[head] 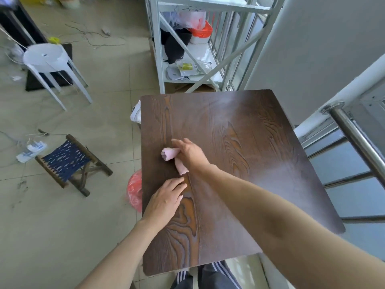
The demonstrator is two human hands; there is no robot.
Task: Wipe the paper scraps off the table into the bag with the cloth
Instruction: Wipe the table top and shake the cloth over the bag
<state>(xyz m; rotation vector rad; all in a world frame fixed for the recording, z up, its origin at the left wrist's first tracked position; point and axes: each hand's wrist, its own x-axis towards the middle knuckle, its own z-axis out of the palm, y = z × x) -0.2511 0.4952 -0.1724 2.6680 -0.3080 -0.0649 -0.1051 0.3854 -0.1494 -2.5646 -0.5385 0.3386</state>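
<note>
A dark wood-grain table [250, 155] fills the middle of the head view. My right hand [190, 154] grips a bunched pink cloth [174, 158] and presses it on the table's left part. My left hand [165, 198] lies flat on the tabletop just below the cloth, fingers slightly apart, holding nothing. A red bag [134, 191] shows partly beyond the table's left edge, below tabletop height. A white bag or paper [135, 113] sticks out at the far left corner. I see no paper scraps on the tabletop.
A small folding stool with a blue woven seat [69, 161] stands on the floor to the left. A white plastic stool [46, 59] is farther back. A white metal rack [187, 49] with bags stands behind the table. A steel railing [356, 138] runs along the right.
</note>
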